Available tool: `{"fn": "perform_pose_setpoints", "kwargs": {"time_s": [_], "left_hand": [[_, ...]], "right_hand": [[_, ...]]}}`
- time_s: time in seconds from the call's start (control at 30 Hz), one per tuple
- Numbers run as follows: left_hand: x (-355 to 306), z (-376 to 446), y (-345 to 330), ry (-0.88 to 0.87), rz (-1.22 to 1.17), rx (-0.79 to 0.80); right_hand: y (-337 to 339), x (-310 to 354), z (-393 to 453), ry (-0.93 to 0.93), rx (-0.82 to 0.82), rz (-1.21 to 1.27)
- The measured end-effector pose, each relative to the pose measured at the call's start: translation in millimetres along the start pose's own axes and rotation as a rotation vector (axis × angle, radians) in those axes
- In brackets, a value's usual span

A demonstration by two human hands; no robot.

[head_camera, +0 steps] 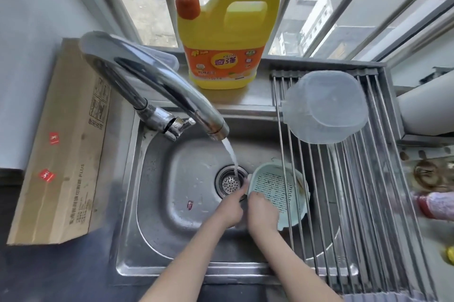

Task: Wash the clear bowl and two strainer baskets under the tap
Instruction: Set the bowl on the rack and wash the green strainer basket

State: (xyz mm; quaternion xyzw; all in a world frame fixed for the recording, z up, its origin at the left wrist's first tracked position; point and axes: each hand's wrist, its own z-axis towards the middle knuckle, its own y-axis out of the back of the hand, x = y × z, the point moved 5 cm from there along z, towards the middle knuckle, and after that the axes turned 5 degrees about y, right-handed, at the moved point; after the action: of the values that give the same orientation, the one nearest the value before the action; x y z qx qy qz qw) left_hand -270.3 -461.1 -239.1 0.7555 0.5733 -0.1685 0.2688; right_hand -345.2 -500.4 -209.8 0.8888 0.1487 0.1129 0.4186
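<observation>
Water is seen running from the tap straight into the sink drain, missing the pale green strainer basket, which is held down in the sink just right of the stream. The basket's near-left rim is gripped by the left hand and the right hand, fingers curled. The clear bowl is upturned on the drying rack, judged washed; next the basket must be shifted left under the stream.

Bowl on rack, right of tap.

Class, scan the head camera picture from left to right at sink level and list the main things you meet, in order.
cardboard box → drain strainer → strainer basket → roll-up drying rack → red-capped bottle
</observation>
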Motion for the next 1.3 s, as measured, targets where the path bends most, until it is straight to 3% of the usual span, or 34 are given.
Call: {"fn": "perform_pose_setpoints", "kwargs": {"time_s": [0.2,0.43,0.63,0.7,0.83,0.9,1.03,1.2,1.3], "left_hand": [[-4,-2,9,-0.085,0.111,0.013],[-3,0,-6,-0.052,0.01,0.066],[-7,-11,10,-0.064,-0.099,0.084],[9,-19,29,0.025,-0.132,-0.016],[47,-47,63,0.253,-0.477,-0.143],[57,-69,80,0.311,-0.637,-0.234],[39,-121,116,0.241,-0.756,-0.424],[-21,-156,115,0.253,-0.543,-0.201],[-31,-146,118,0.226,-0.512,-0.272]], "right_hand": [[10,-6,-12,-0.118,-0.103,0.256],[35,10,-48,-0.049,-0.354,0.284],[57,15,-80,0.15,-0.598,0.544],[65,9,-85,0.147,-0.573,0.738],[70,11,-88,0.184,-0.266,1.189],[80,17,-91,0.212,-0.244,1.131],[102,41,-96,0.468,-0.34,0.554],[100,82,-103,0.629,-0.364,-0.027],[97,88,-90,0.6,-0.347,-0.072]]}}
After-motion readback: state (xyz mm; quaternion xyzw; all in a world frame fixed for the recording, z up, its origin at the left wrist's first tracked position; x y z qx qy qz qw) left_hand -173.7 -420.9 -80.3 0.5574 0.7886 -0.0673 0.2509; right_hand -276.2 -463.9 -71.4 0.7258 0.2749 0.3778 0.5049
